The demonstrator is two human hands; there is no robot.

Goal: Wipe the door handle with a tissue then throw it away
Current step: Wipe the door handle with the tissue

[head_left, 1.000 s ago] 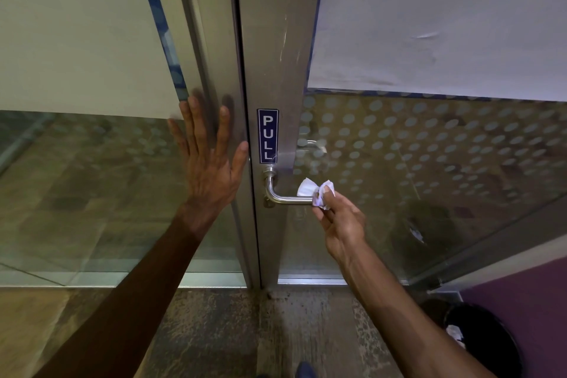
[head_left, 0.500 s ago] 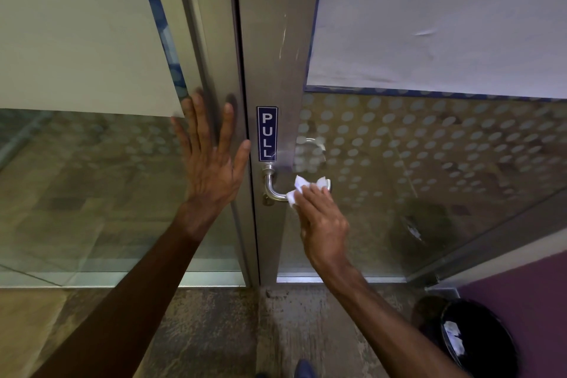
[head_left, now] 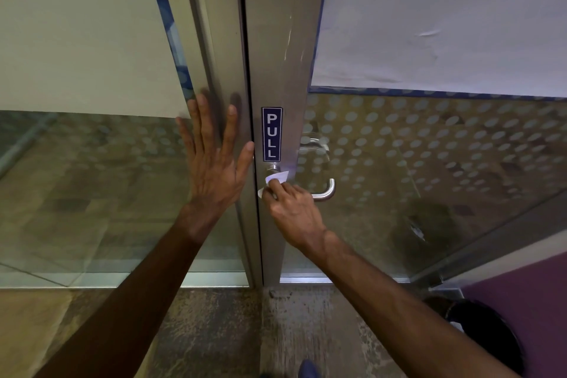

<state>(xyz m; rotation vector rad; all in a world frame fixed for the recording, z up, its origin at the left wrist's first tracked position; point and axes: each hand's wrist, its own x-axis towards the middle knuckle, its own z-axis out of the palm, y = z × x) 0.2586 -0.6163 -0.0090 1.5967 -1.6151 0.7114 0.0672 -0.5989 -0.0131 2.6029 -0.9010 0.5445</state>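
Observation:
A steel lever door handle [head_left: 325, 193] sticks out of the metal door stile below a blue PULL sign [head_left: 271, 134]. My right hand [head_left: 293, 212] grips a crumpled white tissue [head_left: 275, 180] and presses it on the handle's inner end, close to the stile; the hand hides that stretch of the bar. The curved free end of the handle shows bare at the right. My left hand [head_left: 214, 159] lies flat with fingers spread against the door frame, left of the sign.
A black waste bin [head_left: 487, 337] with a dark liner stands on the floor at the bottom right, beside a purple wall [head_left: 530, 294]. Glass panels with frosted film and dots flank the stile. A shoe tip [head_left: 308, 369] shows at the bottom edge.
My right hand slid the tissue leftward along the handle, from its outer end to the end by the stile. The left hand stayed flat on the frame.

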